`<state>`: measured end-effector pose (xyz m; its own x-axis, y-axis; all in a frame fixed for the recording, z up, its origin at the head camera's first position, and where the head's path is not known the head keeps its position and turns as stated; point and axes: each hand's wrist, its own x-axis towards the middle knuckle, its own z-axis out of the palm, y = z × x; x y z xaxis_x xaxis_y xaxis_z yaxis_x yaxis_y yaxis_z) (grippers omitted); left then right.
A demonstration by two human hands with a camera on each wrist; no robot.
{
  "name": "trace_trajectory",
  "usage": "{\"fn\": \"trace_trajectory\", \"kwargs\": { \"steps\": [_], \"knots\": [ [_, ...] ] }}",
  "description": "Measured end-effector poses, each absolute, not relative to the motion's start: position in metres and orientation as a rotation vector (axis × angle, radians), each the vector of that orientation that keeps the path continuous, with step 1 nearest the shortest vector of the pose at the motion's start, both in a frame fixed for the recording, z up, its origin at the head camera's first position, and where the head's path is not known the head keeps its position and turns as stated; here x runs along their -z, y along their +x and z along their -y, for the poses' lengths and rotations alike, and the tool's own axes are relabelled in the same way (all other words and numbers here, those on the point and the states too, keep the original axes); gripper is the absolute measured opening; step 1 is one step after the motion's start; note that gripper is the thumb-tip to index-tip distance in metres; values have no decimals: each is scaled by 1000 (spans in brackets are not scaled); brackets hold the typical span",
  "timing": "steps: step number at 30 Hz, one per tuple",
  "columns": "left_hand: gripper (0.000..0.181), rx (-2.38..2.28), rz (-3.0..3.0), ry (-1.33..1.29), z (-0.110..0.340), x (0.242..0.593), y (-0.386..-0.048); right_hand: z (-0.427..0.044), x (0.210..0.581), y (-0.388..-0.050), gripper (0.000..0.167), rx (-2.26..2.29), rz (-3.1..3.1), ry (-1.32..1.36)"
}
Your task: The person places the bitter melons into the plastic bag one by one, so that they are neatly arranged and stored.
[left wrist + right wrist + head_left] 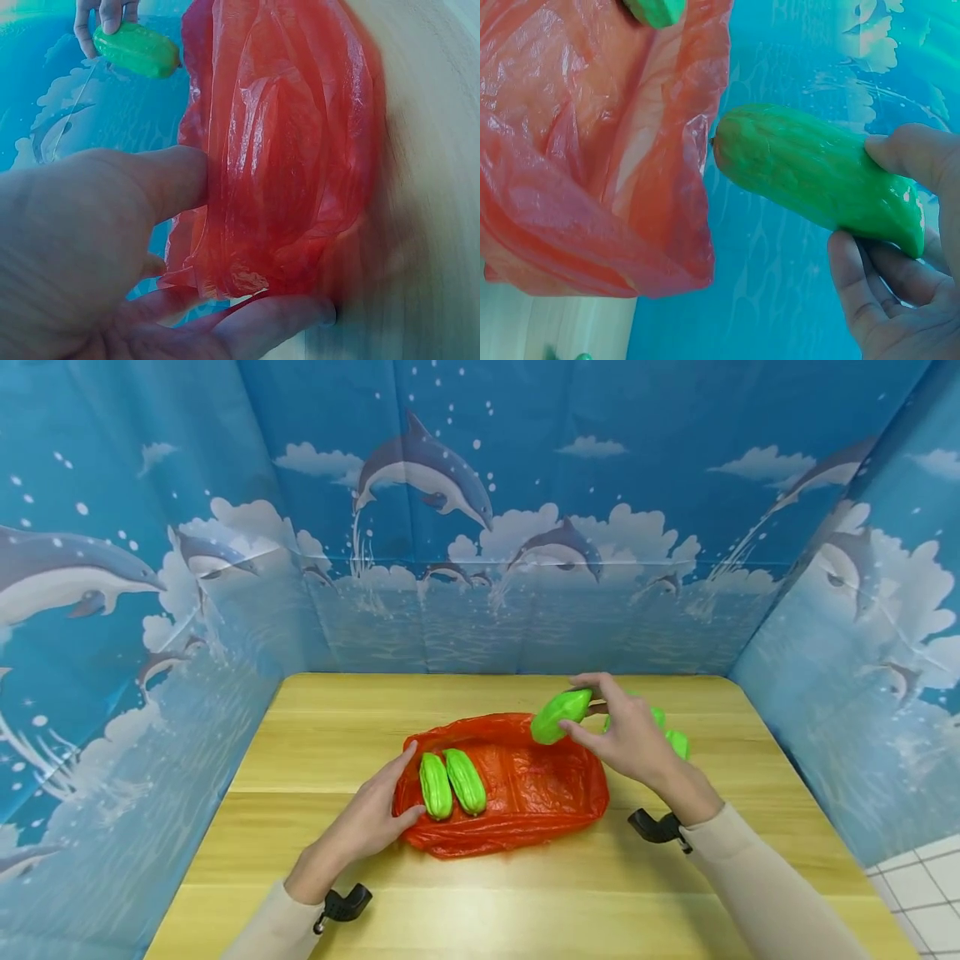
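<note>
A red plastic bag [540,777] lies spread with its mouth facing up, and two green ridged vegetables [466,782] lie side by side in its left part. My left hand [367,814] holds the bag's left end, thumb on the near side and fingers on the far side; in the left wrist view the thumb rests on the red plastic [277,150]. My right hand [633,735] grips another green vegetable [558,717] by one end, over the bag's far right edge. In the right wrist view that vegetable [810,169] sits between thumb and fingers, its other end near the bag's edge [682,187].
More green pieces [677,743] lie on the wooden table [315,727] behind and right of my right hand, partly hidden by it. A blue curtain with dolphins [480,610] stands around the back and sides. White tiles [926,881] show at the lower right.
</note>
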<state>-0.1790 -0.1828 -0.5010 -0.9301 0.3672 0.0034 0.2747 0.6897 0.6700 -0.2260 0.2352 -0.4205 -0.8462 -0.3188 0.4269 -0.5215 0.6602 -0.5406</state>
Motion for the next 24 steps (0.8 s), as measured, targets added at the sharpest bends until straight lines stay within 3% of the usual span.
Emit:
{"fn": "trace_trajectory", "kwargs": {
  "steps": [15, 24],
  "knots": [
    [105, -1071, -2757, 524, 182, 503, -180, -223, 422, -226, 69, -1026, 2613, 700],
    [104, -1067, -2763, 528, 184, 505, -178, -215, 423, -220, 60, -1107, 2627, 727]
  ]
}}
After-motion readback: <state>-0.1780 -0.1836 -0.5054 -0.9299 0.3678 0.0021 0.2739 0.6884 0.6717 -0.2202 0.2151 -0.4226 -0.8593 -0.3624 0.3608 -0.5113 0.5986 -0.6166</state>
